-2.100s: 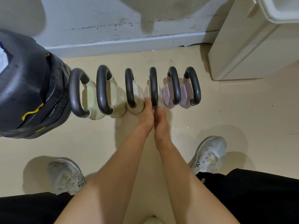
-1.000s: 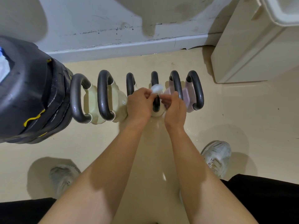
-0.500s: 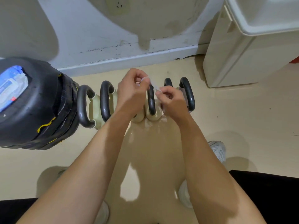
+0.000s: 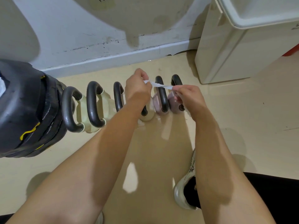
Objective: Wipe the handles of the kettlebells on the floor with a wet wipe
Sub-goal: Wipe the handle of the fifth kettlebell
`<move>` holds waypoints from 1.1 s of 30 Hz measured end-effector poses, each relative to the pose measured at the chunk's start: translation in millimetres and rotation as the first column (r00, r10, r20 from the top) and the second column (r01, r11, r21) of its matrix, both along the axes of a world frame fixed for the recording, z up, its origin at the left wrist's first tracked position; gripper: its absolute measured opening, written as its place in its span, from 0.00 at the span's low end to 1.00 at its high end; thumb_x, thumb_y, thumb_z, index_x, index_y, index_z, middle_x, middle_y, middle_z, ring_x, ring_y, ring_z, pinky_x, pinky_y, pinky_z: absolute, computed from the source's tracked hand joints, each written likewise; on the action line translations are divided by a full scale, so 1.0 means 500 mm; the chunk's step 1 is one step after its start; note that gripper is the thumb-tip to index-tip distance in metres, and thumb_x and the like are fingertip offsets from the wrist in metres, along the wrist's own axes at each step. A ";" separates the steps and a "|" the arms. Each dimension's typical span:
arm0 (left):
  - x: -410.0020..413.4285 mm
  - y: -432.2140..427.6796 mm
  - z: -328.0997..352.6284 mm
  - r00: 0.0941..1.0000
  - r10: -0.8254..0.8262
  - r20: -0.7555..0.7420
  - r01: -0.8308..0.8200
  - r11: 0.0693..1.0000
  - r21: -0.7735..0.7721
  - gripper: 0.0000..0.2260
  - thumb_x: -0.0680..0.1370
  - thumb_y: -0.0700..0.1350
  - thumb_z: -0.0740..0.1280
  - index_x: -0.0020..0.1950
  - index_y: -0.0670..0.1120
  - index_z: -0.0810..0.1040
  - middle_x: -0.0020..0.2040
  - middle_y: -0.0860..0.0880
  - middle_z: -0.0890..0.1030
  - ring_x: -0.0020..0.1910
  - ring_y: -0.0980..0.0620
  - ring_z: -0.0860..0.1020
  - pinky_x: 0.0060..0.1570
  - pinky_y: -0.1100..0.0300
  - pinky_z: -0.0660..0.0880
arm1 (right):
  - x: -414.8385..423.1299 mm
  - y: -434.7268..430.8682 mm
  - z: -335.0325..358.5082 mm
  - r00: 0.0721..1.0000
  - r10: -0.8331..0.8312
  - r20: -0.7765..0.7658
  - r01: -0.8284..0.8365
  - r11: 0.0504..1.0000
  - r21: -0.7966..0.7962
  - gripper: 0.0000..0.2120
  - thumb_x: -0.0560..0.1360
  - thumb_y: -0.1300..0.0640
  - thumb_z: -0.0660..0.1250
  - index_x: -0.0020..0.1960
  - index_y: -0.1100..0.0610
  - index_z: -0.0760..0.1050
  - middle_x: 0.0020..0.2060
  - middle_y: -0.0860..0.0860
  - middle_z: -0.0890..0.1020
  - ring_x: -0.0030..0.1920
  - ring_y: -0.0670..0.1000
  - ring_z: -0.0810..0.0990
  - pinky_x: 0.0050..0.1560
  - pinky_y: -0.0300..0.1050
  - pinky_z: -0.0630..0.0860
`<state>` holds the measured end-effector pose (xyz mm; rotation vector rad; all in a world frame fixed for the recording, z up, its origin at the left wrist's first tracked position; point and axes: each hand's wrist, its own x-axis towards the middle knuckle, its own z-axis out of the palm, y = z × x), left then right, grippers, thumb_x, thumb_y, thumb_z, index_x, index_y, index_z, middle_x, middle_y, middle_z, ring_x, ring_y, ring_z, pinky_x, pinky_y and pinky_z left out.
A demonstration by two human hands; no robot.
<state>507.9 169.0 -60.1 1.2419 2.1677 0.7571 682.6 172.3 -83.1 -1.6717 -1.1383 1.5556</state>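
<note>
Compared with half a second earlier, the hands are drawn further apart and shifted rightward along the row of kettlebells (image 4: 94,105), and the wet wipe (image 4: 159,85) is pulled out into a twisted strip. One end is pinched in the curled fingers of the left hand (image 4: 138,90), the other between thumb and fingertips of the right hand (image 4: 190,98). The strip is held above the floor (image 4: 242,126), its long axis running side to side, along the row. It is crossed by the dark handle (image 4: 162,97) of the second kettlebell from the right, a loop whose long axis points away from the person toward the wall (image 4: 80,38), so wipe and handle are set roughly at right angles. That handle is flanked by both hands, the right held nearer the person. Whether the strip is touching the handle cannot be told. A see-saw pull across the bar is judged to be the step being set up.
</note>
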 end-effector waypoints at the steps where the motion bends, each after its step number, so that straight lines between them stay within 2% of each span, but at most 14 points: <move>1: 0.005 0.006 -0.012 0.998 -0.051 -0.035 0.049 0.997 -0.060 0.06 0.76 0.38 0.64 0.49 0.49 0.76 0.46 0.48 0.80 0.42 0.47 0.79 0.37 0.57 0.75 | -0.008 0.004 -0.009 1.000 0.007 0.001 -0.007 1.000 -0.011 0.13 0.79 0.57 0.64 0.39 0.64 0.76 0.32 0.56 0.73 0.29 0.48 0.71 0.30 0.38 0.68; 2: 0.012 0.010 -0.023 0.993 -0.095 -0.070 0.086 0.989 -0.117 0.07 0.76 0.37 0.64 0.49 0.48 0.77 0.47 0.47 0.80 0.44 0.46 0.79 0.38 0.57 0.74 | -0.018 0.006 -0.014 1.000 0.013 0.001 -0.013 1.000 -0.022 0.15 0.80 0.56 0.63 0.40 0.66 0.76 0.37 0.57 0.74 0.35 0.50 0.73 0.32 0.39 0.68; 5: 0.029 0.009 -0.052 0.973 -0.193 -0.130 0.159 0.959 -0.234 0.07 0.78 0.39 0.63 0.53 0.42 0.79 0.51 0.43 0.78 0.47 0.42 0.79 0.46 0.52 0.79 | -0.056 0.017 -0.032 0.997 0.010 -0.079 -0.015 0.997 -0.071 0.16 0.79 0.54 0.61 0.40 0.60 0.81 0.48 0.53 0.78 0.53 0.52 0.75 0.46 0.43 0.75; 8: 0.038 0.010 -0.075 0.964 -0.243 -0.109 0.200 0.931 -0.307 0.07 0.78 0.37 0.62 0.53 0.39 0.78 0.46 0.43 0.80 0.46 0.41 0.81 0.45 0.50 0.81 | -0.097 0.030 -0.049 0.999 0.005 -0.054 -0.010 0.995 -0.102 0.20 0.82 0.51 0.58 0.50 0.67 0.79 0.48 0.63 0.83 0.53 0.58 0.80 0.61 0.57 0.78; 10: 0.044 0.016 -0.083 0.946 -0.298 -0.129 0.239 0.909 -0.342 0.06 0.77 0.35 0.61 0.49 0.39 0.78 0.44 0.45 0.79 0.48 0.42 0.82 0.44 0.53 0.77 | -0.111 0.030 -0.063 0.967 -0.168 -0.192 0.131 0.973 -0.190 0.21 0.83 0.48 0.60 0.63 0.64 0.79 0.56 0.61 0.84 0.54 0.54 0.83 0.55 0.48 0.79; 12: 0.050 0.018 -0.086 0.940 -0.311 -0.141 0.246 0.903 -0.353 0.07 0.79 0.35 0.60 0.53 0.40 0.75 0.51 0.43 0.79 0.54 0.42 0.80 0.49 0.53 0.76 | -0.117 0.030 -0.076 0.894 -0.327 -0.306 0.223 0.918 -0.329 0.20 0.82 0.46 0.63 0.67 0.58 0.78 0.58 0.55 0.84 0.54 0.49 0.83 0.48 0.41 0.77; 14: 0.053 0.023 -0.089 0.951 -0.277 -0.135 0.214 0.909 -0.359 0.10 0.80 0.36 0.59 0.62 0.38 0.71 0.58 0.41 0.78 0.58 0.42 0.79 0.51 0.54 0.74 | -0.118 0.033 -0.094 0.856 -0.397 -0.330 0.255 0.881 -0.399 0.19 0.80 0.44 0.66 0.63 0.56 0.81 0.57 0.55 0.86 0.56 0.53 0.85 0.48 0.43 0.79; 16: 0.052 0.031 -0.095 0.951 -0.267 -0.156 0.198 0.913 -0.358 0.14 0.81 0.38 0.58 0.67 0.39 0.68 0.59 0.42 0.79 0.59 0.42 0.78 0.48 0.56 0.70 | -0.119 0.038 -0.098 0.851 -0.421 -0.314 0.278 0.868 -0.411 0.16 0.80 0.46 0.66 0.57 0.55 0.84 0.53 0.56 0.87 0.54 0.55 0.85 0.48 0.46 0.79; 18: 0.051 0.040 -0.096 0.945 -0.296 -0.140 0.224 0.897 -0.381 0.15 0.81 0.39 0.59 0.68 0.40 0.67 0.58 0.43 0.80 0.59 0.43 0.78 0.50 0.56 0.70 | -0.121 0.039 -0.097 0.856 -0.413 -0.311 0.272 0.872 -0.408 0.14 0.81 0.48 0.63 0.52 0.55 0.84 0.47 0.54 0.88 0.49 0.53 0.86 0.46 0.45 0.79; 20: 0.052 0.046 -0.089 0.940 -0.327 -0.095 0.262 0.872 -0.414 0.12 0.80 0.38 0.62 0.63 0.42 0.70 0.55 0.45 0.80 0.54 0.45 0.79 0.52 0.56 0.72 | -0.124 0.037 -0.099 0.855 -0.415 -0.310 0.277 0.872 -0.404 0.16 0.81 0.50 0.63 0.57 0.57 0.84 0.46 0.55 0.88 0.46 0.52 0.86 0.43 0.45 0.78; 23: 0.054 0.049 -0.080 0.926 -0.370 -0.077 0.297 0.839 -0.456 0.05 0.79 0.36 0.64 0.50 0.44 0.70 0.49 0.46 0.80 0.46 0.48 0.77 0.52 0.56 0.74 | -0.126 0.041 -0.105 0.874 -0.386 -0.295 0.260 0.885 -0.387 0.17 0.80 0.54 0.63 0.64 0.61 0.79 0.50 0.59 0.87 0.43 0.52 0.85 0.39 0.44 0.80; 26: 0.055 0.043 -0.078 0.935 -0.344 -0.090 0.276 0.862 -0.426 0.03 0.79 0.36 0.61 0.49 0.43 0.71 0.50 0.44 0.82 0.50 0.45 0.81 0.54 0.55 0.77 | -0.129 0.047 -0.104 0.939 -0.262 -0.225 0.201 0.945 -0.259 0.06 0.78 0.63 0.61 0.48 0.60 0.77 0.37 0.57 0.79 0.39 0.56 0.80 0.42 0.49 0.79; 30: 0.060 0.027 -0.076 0.923 -0.332 -0.194 0.243 0.895 -0.373 0.08 0.81 0.36 0.58 0.56 0.41 0.74 0.52 0.44 0.82 0.54 0.44 0.80 0.50 0.57 0.72 | -0.128 0.039 -0.117 0.983 -0.164 -0.080 0.162 0.986 -0.037 0.18 0.75 0.62 0.65 0.28 0.51 0.76 0.32 0.49 0.78 0.37 0.51 0.78 0.47 0.51 0.77; 33: 0.056 0.025 -0.078 0.926 -0.316 -0.204 0.233 0.908 -0.349 0.05 0.81 0.38 0.59 0.48 0.45 0.72 0.42 0.47 0.78 0.50 0.45 0.80 0.45 0.58 0.69 | -0.127 0.025 -0.127 0.991 -0.137 0.009 0.136 0.988 0.068 0.15 0.80 0.59 0.66 0.35 0.53 0.78 0.29 0.48 0.79 0.32 0.46 0.78 0.45 0.44 0.78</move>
